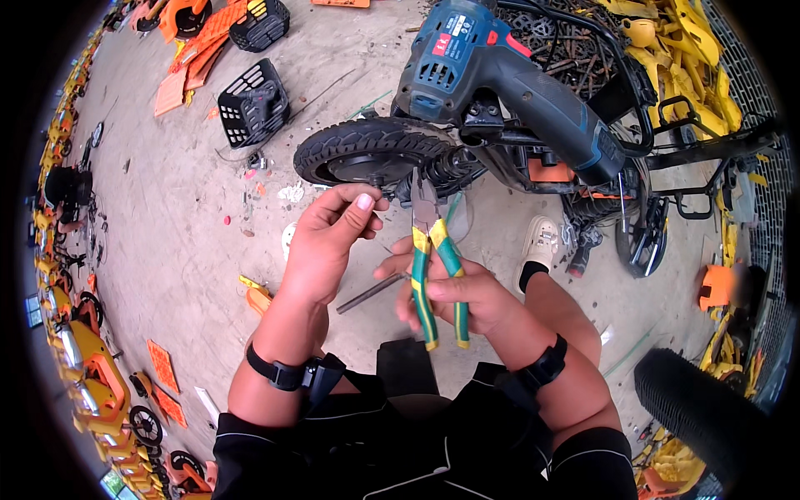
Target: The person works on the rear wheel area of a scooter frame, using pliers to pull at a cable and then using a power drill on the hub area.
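Note:
My right hand (467,292) is closed around pliers (435,242) with green and yellow handles. The jaws point away from me, beside a black spring (454,171) next to the wheel (367,148). My left hand (333,229) has its thumb and fingers pinched together just in front of the wheel's axle end. Whatever lies in that pinch, if anything, is too small to make out. A grey metal bar (367,295) shows beside my right fingers; whether they touch it I cannot tell. Above the wheel, a blue and black cordless power tool (492,83) rests on the black-framed vehicle.
A black basket (254,104) and orange panels (187,79) lie on the concrete at the far left. Rusty bolts fill a container (558,58) behind the power tool. Another power tool (583,250) is on the floor to the right. Yellow parts (687,62) are heaped along the right.

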`<action>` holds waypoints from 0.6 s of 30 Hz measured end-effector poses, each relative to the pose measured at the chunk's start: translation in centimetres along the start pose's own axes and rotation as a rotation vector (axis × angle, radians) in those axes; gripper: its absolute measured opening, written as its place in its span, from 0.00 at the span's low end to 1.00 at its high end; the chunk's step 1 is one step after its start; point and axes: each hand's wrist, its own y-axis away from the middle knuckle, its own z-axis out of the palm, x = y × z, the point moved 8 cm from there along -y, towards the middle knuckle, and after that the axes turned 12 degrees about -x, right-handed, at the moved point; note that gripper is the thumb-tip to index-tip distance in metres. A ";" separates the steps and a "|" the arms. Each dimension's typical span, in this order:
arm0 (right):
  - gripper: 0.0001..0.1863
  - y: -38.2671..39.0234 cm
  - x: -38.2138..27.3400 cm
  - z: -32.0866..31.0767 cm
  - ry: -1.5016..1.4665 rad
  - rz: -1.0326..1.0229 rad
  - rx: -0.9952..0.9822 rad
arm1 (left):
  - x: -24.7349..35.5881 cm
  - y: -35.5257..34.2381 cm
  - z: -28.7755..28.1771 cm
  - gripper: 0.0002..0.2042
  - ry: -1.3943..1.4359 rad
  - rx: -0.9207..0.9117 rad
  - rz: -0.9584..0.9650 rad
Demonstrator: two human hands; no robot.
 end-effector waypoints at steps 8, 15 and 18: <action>0.26 0.1 -0.6 -2.2 0.329 0.119 0.156 | -0.6 -1.5 0.7 0.11 -0.004 -0.029 -0.008; 0.29 0.5 0.7 -5.4 0.327 0.052 0.447 | -2.2 -1.4 0.6 0.08 0.079 -0.002 -0.039; 0.32 1.1 0.8 -6.5 0.614 0.193 0.512 | -2.8 -1.5 1.0 0.09 0.127 -0.014 -0.063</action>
